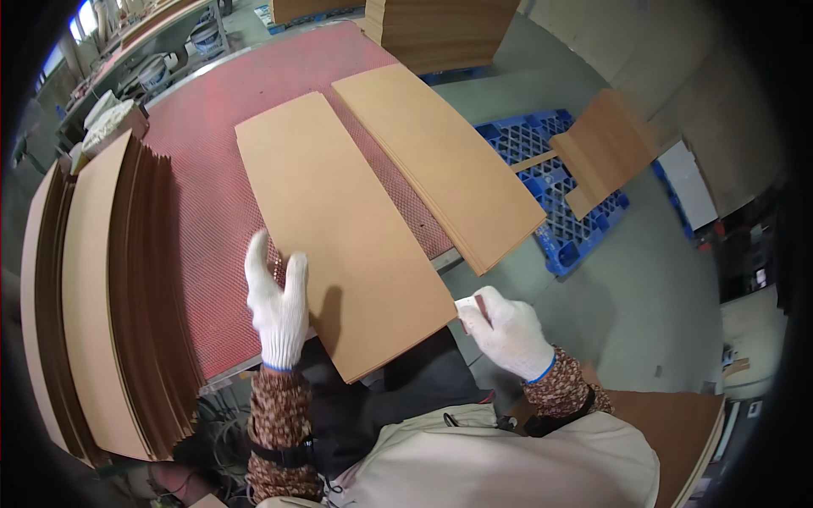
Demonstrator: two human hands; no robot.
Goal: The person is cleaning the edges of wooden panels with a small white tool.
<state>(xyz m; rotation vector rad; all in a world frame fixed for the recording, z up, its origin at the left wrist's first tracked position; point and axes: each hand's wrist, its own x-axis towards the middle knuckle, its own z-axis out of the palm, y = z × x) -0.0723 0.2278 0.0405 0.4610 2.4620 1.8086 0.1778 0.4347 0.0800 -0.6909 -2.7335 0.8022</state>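
A long tan board (pixel 347 220), looking like a thin stack, lies lengthwise on the red textured table (pixel 203 178). Its near end overhangs the table's front edge. My left hand (pixel 281 309), in a white knit glove, is raised by the board's left edge with thumb and fingers apart, holding nothing; its shadow falls on the board. At the near right corner my gloved right hand (pixel 508 332) is closed on a small flat piece (pixel 471 310), whitish with a reddish-brown part. That piece meets the board's edge; its exact kind is unclear.
A second stack of tan boards (pixel 440 161) lies to the right, overhanging the table. Upright board stacks (pixel 110 305) stand along the left. Blue pallets (pixel 563 229) hold a brown panel (pixel 605 144). A tall brown stack (pixel 440 34) rises behind.
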